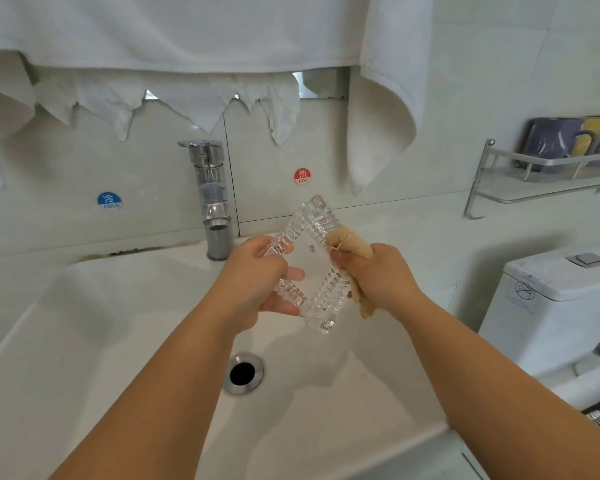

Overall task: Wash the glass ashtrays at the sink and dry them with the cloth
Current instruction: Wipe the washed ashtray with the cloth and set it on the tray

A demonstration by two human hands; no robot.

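Holding the ashtray [310,265] over the sink [84,341], the left hand [257,275] clasps its left edge; the right hand [378,275] pinches the cloth [350,244] against its right rim.

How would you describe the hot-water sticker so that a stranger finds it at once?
Start at the tap behind the sink. On the wall tile to its right sits a small round sticker. It is red and reads HOT; the blue sticker on the left reads COLD.
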